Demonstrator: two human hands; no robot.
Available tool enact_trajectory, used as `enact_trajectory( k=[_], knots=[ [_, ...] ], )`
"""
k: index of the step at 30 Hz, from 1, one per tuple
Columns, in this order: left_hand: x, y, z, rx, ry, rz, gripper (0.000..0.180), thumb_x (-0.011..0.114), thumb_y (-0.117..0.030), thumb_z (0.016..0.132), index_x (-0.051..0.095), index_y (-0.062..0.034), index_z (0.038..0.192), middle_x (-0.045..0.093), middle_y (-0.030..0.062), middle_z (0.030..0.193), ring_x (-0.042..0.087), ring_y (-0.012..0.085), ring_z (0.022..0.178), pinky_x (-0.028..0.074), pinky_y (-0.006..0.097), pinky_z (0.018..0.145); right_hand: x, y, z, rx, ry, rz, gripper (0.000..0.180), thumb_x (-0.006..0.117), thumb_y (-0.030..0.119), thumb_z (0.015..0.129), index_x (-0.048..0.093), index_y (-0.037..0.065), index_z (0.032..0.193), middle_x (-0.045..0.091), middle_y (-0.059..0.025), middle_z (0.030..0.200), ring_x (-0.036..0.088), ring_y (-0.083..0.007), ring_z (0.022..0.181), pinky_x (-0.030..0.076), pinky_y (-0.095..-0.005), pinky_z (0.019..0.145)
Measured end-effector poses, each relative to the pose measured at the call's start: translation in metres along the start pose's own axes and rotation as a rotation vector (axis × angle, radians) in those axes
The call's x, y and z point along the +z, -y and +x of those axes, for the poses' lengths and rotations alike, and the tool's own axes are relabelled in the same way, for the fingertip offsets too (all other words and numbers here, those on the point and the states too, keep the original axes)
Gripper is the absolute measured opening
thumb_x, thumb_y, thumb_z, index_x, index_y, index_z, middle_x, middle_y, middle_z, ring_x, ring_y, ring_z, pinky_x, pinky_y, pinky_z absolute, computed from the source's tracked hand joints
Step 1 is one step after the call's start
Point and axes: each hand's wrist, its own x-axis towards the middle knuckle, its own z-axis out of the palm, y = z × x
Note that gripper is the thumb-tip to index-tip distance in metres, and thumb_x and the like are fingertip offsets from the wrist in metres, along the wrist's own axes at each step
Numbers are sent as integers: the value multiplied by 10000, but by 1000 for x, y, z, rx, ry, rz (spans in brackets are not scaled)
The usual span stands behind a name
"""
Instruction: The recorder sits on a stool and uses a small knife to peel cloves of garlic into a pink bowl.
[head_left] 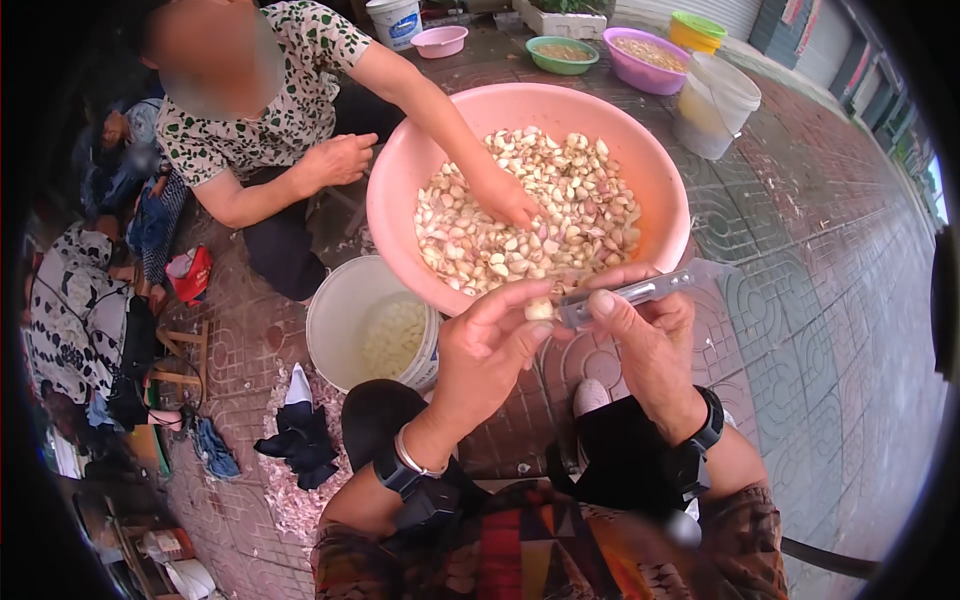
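Between the thumb and fingers of my left hand [490, 345] is a pale garlic clove [541, 309]. My right hand [652, 345] grips a small knife [640, 291] with a grey metal handle, its tip end close against the clove. Both hands are held over the near rim of a wide pink basin [655, 170], which holds a heap of unpeeled garlic cloves [570, 190]. Across from me, a co-worker's hand [505, 198] reaches into that heap. At the basin's left stands a white bucket [330, 320] with peeled cloves [393, 340] inside.
Garlic skins [295, 500] and a dark cloth [300, 445] lie on the paving left of my legs. Behind the basin stand a translucent bucket [715, 105], a purple basin [645, 72] and a green basin [563, 57]. More people sit at the far left near a wooden stool [183, 365].
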Motion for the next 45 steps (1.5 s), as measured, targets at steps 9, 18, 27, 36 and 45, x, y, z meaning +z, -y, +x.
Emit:
enact_trajectory(
  k=[9, 18, 27, 36, 45],
  knots=[
    [-1, 2, -4, 306, -177, 562, 285, 650, 17, 683, 585, -25, 958, 596, 111, 881, 597, 235, 777, 472, 284, 670, -2, -15, 3, -20, 12, -85, 155, 642, 112, 779, 588, -3, 869, 602, -30, 711, 547, -60, 601, 425, -170, 527],
    [-3, 1, -10, 85, -99, 102, 245, 615, 0, 756, 559, -1, 994, 584, 95, 928, 588, 156, 756, 462, 266, 588, -7, -16, 10, 165, -49, -1, 93, 596, 89, 800, 599, 1, 829, 602, -38, 685, 560, -80, 571, 429, -176, 498],
    [-12, 5, -8, -140, -38, -318, 411, 571, -43, 804, 438, 19, 1188, 550, 110, 1019, 481, 67, 689, 365, 163, 535, -15, -9, 3, 90, 207, -444, 108, 661, 45, 750, 602, -4, 826, 594, -8, 724, 546, -62, 664, 434, -184, 584],
    [0, 3, -9, 46, 74, 521, 541, 481, -15, 853, 248, -61, 1339, 528, 98, 1003, 540, 152, 869, 439, 269, 763, -10, -5, 1, -155, 215, -400, 157, 674, 82, 748, 609, -3, 862, 580, 3, 722, 516, -36, 638, 407, -167, 554],
    [1, 6, -7, 180, 112, 675, 603, 484, 35, 816, 211, -46, 1347, 525, 142, 1006, 540, 217, 882, 428, 293, 786, -8, -6, 3, -64, 148, -406, 113, 661, 78, 760, 599, -2, 811, 571, 13, 647, 498, -20, 567, 392, -155, 491]
  ],
)
